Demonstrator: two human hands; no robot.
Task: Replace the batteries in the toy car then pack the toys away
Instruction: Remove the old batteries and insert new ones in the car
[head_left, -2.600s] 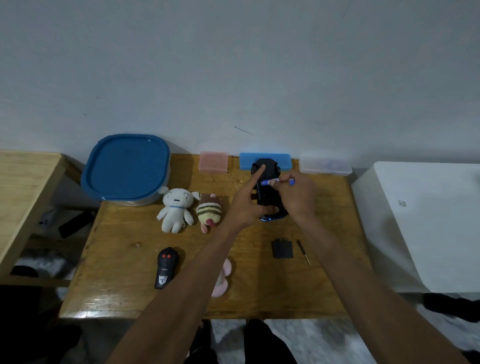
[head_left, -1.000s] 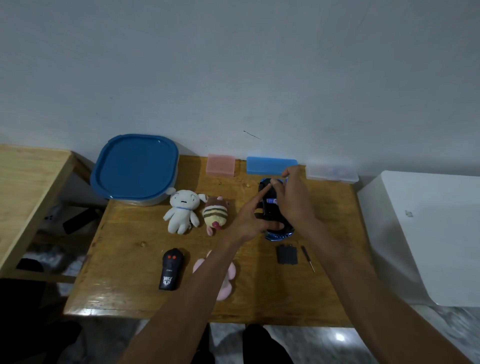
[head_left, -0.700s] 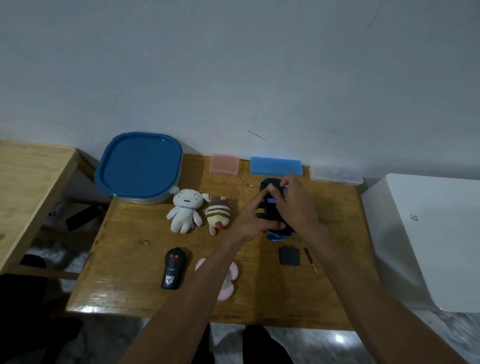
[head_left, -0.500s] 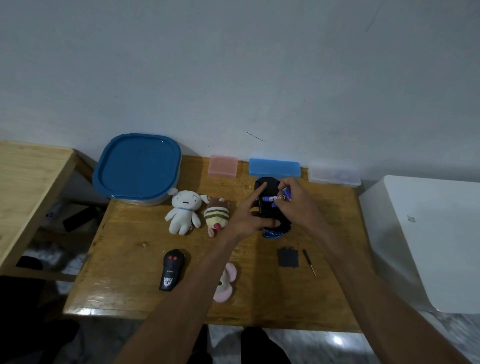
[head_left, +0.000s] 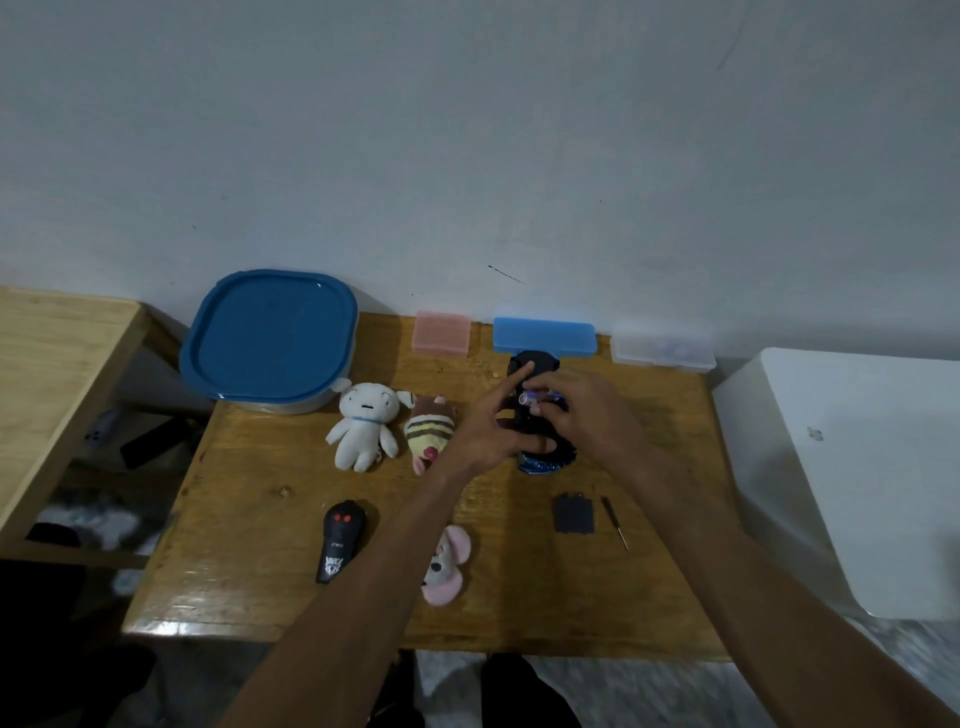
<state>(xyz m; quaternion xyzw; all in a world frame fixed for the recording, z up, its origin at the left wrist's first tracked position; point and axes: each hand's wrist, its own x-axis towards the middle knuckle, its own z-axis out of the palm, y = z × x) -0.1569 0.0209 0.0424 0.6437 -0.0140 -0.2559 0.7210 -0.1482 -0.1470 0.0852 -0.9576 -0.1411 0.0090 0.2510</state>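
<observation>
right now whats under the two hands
The upturned toy car, its blue nose poking out nearest the person. The right hand pinches a battery over it; the left hand steadies it. The battery bay is covered.

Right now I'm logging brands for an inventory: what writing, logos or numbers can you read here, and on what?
Nothing can be read for certain.
Remote control: a small white word and a white emblem below it, both too blurred to read.
Battery that the right hand pinches: label too small.
White box: small grey mark, unreadable.
</observation>
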